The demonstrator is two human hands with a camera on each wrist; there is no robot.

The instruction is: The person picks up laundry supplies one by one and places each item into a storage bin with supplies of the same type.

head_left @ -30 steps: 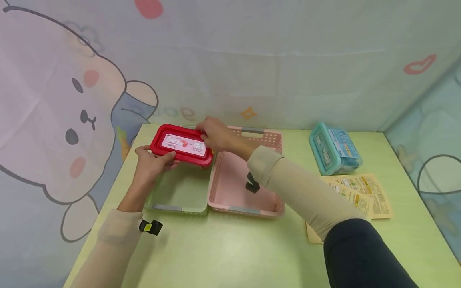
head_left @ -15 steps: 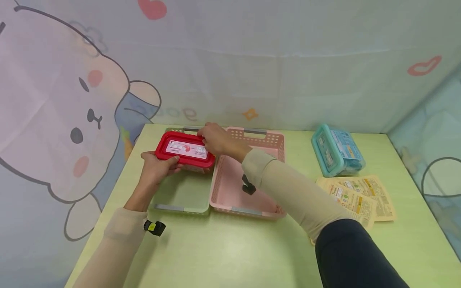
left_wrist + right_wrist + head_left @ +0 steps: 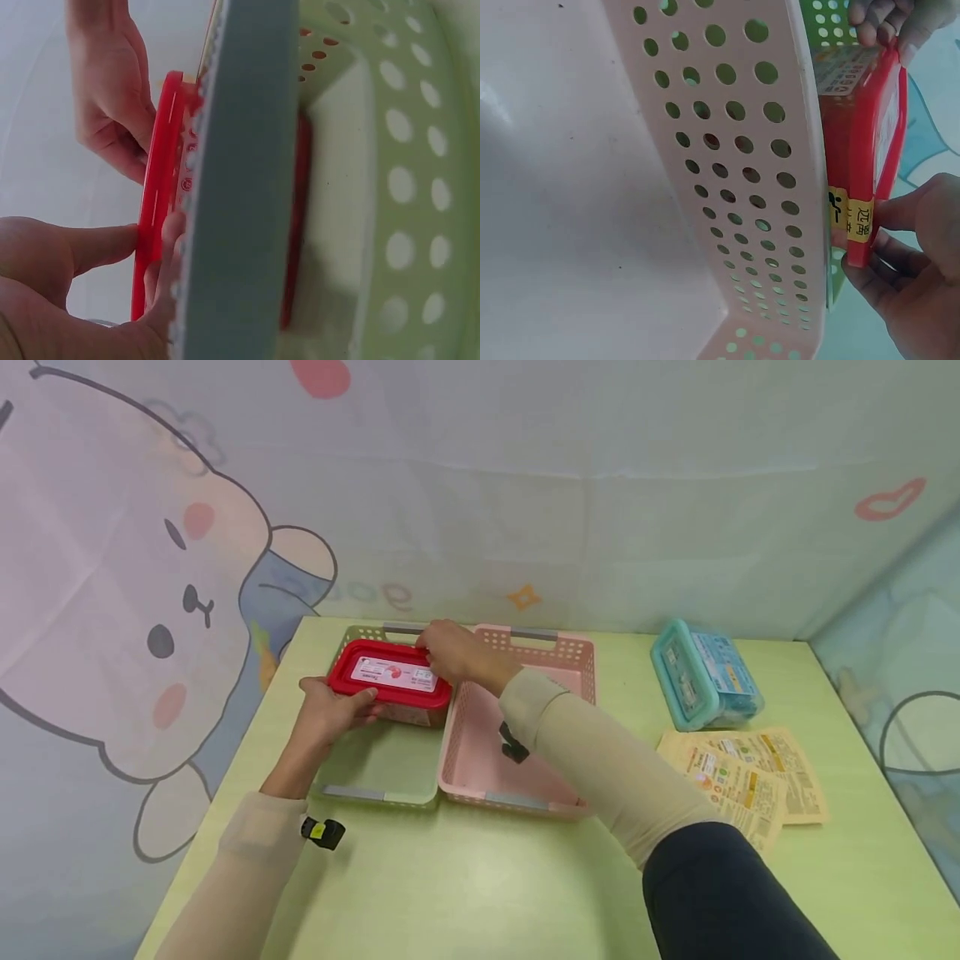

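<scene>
Two sleeves, pale, the right one navy higher up; one black device at each cuff. Two hands, well apart, both clamped on the same box: left hand pinches its left end, thumb on top, fingers under the lid edge; right hand grips the far right corner. One red-lidded box, lid up, in the back half of the green basket, lid above the rim; can't tell if the bottom touches. Two baskets side by side: green basket, pink basket. At right, at least two overlapping packets, then one teal box. Surface: pale yellow-green table. Room: printed fabric backdrop, one big bear at left.
</scene>
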